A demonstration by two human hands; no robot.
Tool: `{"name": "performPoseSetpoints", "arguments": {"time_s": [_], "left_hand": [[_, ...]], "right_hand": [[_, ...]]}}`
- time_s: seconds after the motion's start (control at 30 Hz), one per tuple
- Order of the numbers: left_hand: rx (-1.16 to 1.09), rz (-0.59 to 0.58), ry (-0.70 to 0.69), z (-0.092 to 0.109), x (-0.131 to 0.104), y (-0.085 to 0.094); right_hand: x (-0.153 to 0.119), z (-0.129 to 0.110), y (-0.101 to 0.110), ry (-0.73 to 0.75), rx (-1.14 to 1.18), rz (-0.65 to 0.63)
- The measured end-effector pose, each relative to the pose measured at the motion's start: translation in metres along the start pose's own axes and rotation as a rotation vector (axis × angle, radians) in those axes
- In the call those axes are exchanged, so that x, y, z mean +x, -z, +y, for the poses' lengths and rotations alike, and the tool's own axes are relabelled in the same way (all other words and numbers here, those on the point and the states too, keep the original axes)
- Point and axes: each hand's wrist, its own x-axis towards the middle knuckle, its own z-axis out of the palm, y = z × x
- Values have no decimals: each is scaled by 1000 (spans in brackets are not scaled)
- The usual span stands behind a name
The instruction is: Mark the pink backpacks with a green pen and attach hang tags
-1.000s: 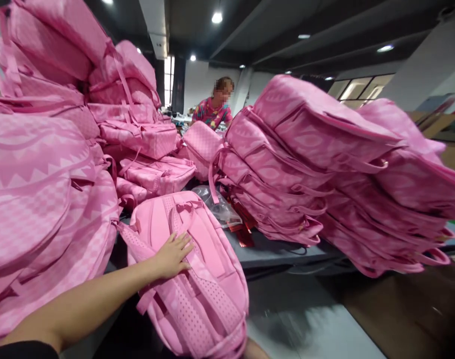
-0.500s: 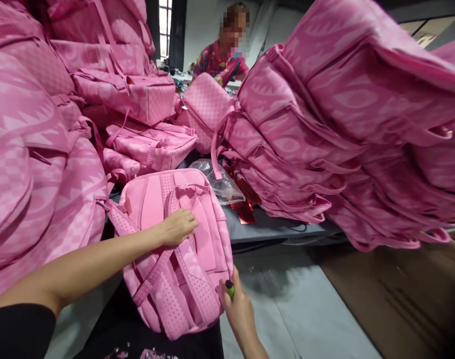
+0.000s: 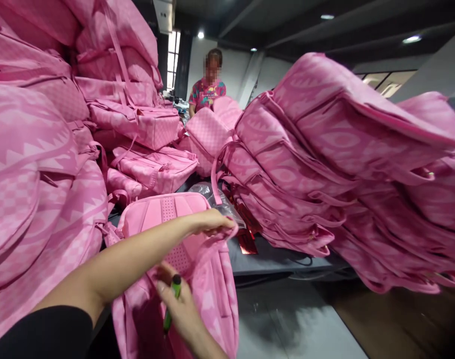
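A pink backpack (image 3: 163,212) lies back-side up at the near edge of the grey table (image 3: 265,257), hanging over toward me. My left hand (image 3: 208,222) reaches across it and grips a pink shoulder strap (image 3: 227,234), pulling it up to the right. My right hand (image 3: 178,306) is low in front, over the lower part of the backpack, holding a small green and black tool (image 3: 172,301).
Tall piles of pink backpacks stand on the left (image 3: 44,149) and right (image 3: 343,164). Crumpled clear plastic (image 3: 212,194) and red foil pieces (image 3: 246,239) lie on the table. A person in a patterned shirt (image 3: 207,92) stands at the far end.
My left hand moved right and took hold of the strap, lifting it. My right hand came up over the backpack with the green tool. The camera tilted up a little.
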Motion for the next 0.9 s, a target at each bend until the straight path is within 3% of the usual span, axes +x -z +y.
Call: {"name": "performPoseSetpoints", "arguments": {"time_s": [0.07,0.1,0.17,0.23,0.3,0.43,0.6,0.77,0.83,0.9], "left_hand": [[61,28,-73,0,10,-1],[120,53,-80,-5,11,-3],[244,100,-84,-23,10,-11],[329,98,-97,-42,7,-22],[404,64,-141,-55,7,-32],[471,-9,-258,-58,10,-42],[463,-64,-362,-75,2,-34],[472,-88,-417,-125,-8,7],[546,-42,-403,-137,-14,28],[659,20,-342,-137,-21,41]], "right_hand": [[11,-2,39,89,-189,352],[10,-3,67,146,-274,517],[1,-4,126,121,-262,770],[-10,-5,169,-20,-25,830],[-14,-4,182,-30,124,795],[12,6,148,197,122,680],[53,26,98,280,436,604],[51,52,58,419,326,563],[40,58,56,444,333,568],[28,57,66,406,368,574]]}}
